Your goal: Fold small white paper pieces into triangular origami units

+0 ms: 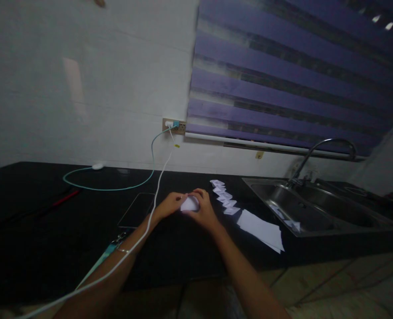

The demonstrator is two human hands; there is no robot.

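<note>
A small folded piece of white paper [190,204] sits between my two hands above the black counter. My left hand [171,204] pinches its left edge, and my right hand [204,210] wraps round its right side with the thumb along the near edge. My fingers hide the paper's outer edges. Just right of my right hand lies a row of several folded white paper pieces [225,198]. Nearer to me than that row is a fanned stack of white paper sheets [261,229].
A dark phone [137,210] lies left of my left hand, beside a lanyard [107,253]. A white cable [159,181] crosses over my left forearm to a wall socket [182,128]. A teal cable [110,189] loops behind. At right is a steel sink [266,195] with a tap [303,161].
</note>
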